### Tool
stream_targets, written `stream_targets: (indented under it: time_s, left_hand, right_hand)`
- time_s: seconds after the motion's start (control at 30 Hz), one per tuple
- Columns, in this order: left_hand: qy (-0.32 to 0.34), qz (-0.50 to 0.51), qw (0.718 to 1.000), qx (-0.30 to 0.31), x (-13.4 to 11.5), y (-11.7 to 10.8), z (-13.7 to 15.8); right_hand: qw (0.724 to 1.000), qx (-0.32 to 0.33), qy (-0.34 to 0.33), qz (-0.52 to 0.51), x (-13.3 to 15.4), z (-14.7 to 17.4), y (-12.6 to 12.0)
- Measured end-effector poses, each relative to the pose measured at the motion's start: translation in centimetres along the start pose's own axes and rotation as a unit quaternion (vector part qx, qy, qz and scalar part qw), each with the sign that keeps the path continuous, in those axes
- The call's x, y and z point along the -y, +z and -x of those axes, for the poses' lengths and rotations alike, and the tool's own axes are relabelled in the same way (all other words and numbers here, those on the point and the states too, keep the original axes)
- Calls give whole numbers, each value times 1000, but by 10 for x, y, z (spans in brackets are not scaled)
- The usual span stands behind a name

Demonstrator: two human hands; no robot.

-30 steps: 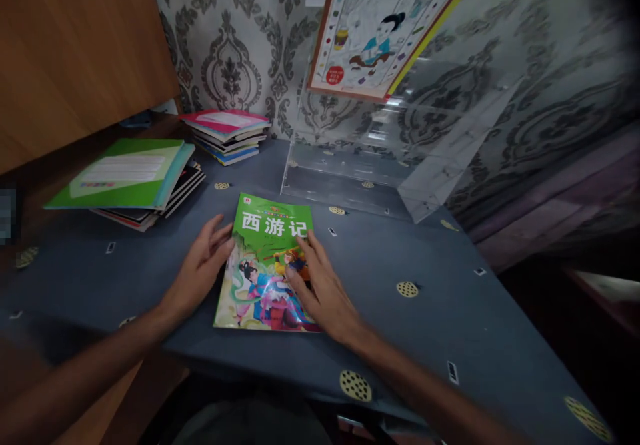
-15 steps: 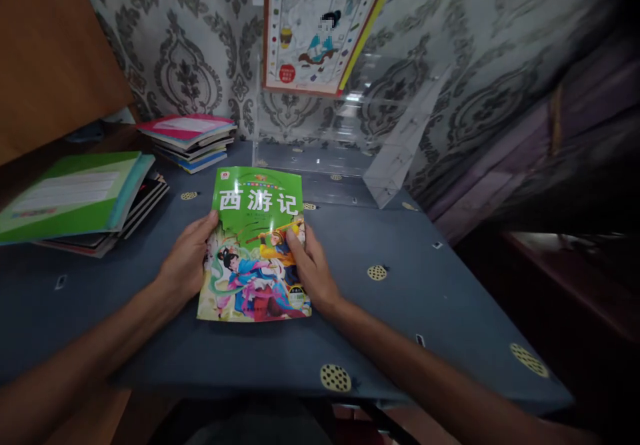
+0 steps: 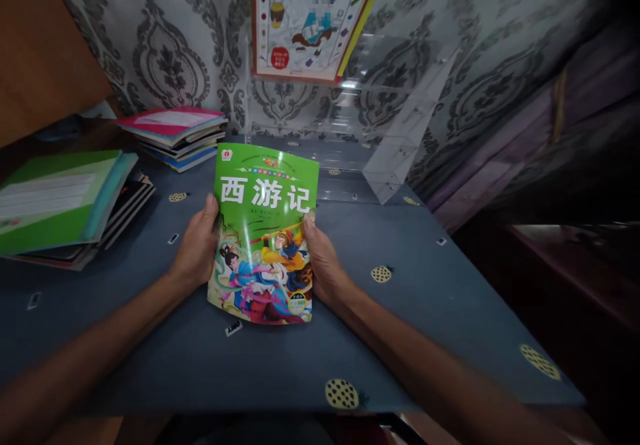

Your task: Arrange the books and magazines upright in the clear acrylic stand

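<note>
A green-topped book [image 3: 265,231] with large white characters and a colourful illustrated cover is held up above the table, cover towards me. Its lower edge curves slightly. My left hand [image 3: 200,241] grips the left edge, thumb along the side and fingers hidden behind. On the opposite edge my right hand [image 3: 324,258] is closed, its thumb at the cover's right border and the other fingers out of sight. Behind the book stands a clear acrylic rack [image 3: 400,145], with a picture book [image 3: 300,38] upright in its upper part.
To the left lies a book stack topped by a green cover [image 3: 45,198]. Farther back is another stack with a pink cover [image 3: 170,121] on top. The table [image 3: 425,311] has a dark blue pineapple-print cloth; a patterned wall [image 3: 165,58] rises behind, and purple fabric [image 3: 500,145] hangs at right.
The book has come closer and tilted more upright, its top now higher. My right thumb has shifted from over the cover picture to the right edge. The whole view has moved slightly.
</note>
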State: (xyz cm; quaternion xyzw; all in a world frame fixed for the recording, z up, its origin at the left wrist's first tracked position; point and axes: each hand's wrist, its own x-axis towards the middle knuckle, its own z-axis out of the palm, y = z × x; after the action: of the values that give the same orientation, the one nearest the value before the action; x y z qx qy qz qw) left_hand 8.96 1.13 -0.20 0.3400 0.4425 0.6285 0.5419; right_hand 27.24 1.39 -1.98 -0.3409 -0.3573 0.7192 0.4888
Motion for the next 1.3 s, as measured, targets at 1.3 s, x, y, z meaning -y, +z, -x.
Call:
stream_targets:
  time_s: [1.3]
  left_hand:
    - [273,-806,517,-90,-101,-167,47]
  right_hand:
    - [976,0,-30,213,25,11,0]
